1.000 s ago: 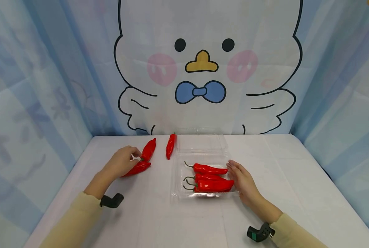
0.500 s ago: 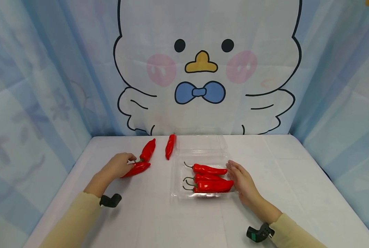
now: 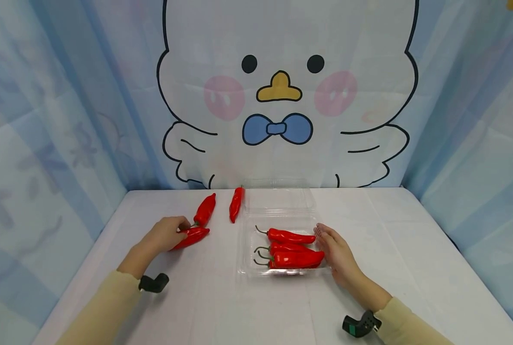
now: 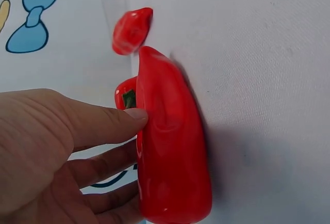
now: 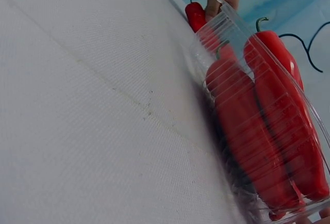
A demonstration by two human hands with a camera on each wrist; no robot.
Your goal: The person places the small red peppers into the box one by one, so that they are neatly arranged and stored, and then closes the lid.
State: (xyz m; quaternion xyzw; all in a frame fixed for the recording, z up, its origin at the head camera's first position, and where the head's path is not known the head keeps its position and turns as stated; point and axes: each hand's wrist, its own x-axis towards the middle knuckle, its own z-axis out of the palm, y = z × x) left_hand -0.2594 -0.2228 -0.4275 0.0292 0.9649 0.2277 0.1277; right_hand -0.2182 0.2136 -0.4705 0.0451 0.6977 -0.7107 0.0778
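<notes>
My left hand [image 3: 166,234] pinches a red pepper [image 4: 172,146] between thumb and fingers; the pepper lies low over the table on the left. Just beyond it is a second red pepper [image 3: 204,211]. A third red pepper [image 3: 237,204] lies beside the lid of a clear plastic container [image 3: 248,239]. Several red peppers with green stems [image 3: 291,235] lie side by side in the container's base, stems pointing left. My right hand [image 3: 340,254] holds the container's right side, its fingers against the ribbed wall. In the right wrist view only fingertips [image 5: 324,214] show at the lower right.
The container's clear lid [image 3: 278,200] lies folded open toward the back. A white cloth covers the table [image 3: 256,311]. Behind it hangs a curtain [image 3: 282,158] with a cartoon bird. Each wrist wears a black camera mount [image 3: 154,282].
My left hand has drawn back slightly from between the two left peppers and now grips the nearer one, which has turned a little. The right hand and container stay in place.
</notes>
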